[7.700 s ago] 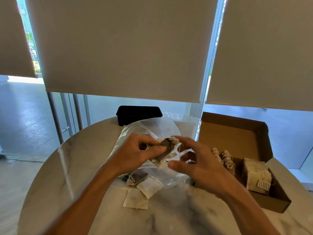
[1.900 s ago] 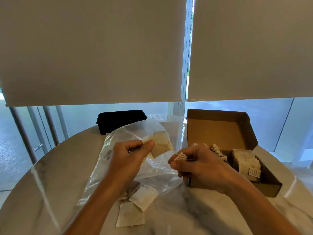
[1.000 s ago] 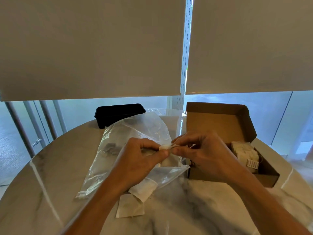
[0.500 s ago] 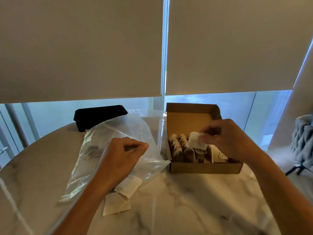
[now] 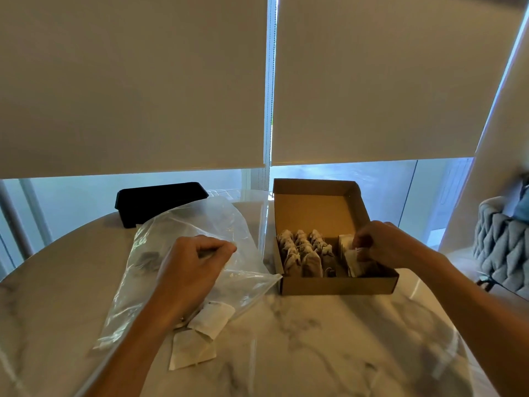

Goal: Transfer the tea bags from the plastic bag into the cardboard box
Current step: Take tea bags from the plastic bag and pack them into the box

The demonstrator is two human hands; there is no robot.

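Note:
An open cardboard box (image 5: 337,285) stands right of centre on the marble table, with rows of tea bags (image 5: 305,250) upright in its left half and a white stack at its right. My right hand (image 5: 383,245) reaches into the box's right side and pinches a white tea bag (image 5: 352,257) down among that stack. The clear plastic bag (image 5: 177,242) lies to the left. My left hand (image 5: 191,267) rests on it with curled fingers gripping the plastic. Two white tea bags (image 5: 211,319) lie loose at the bag's near edge.
A black rectangular container (image 5: 157,200) sits at the table's far edge behind the plastic bag. The round marble table (image 5: 329,353) ends close behind the box, by the window with lowered blinds. A grey knitted chair (image 5: 503,242) stands off to the right.
My right hand carried the white tea bag from beside my left hand over to the box and lowered it into the right side. My left hand stayed on the plastic bag.

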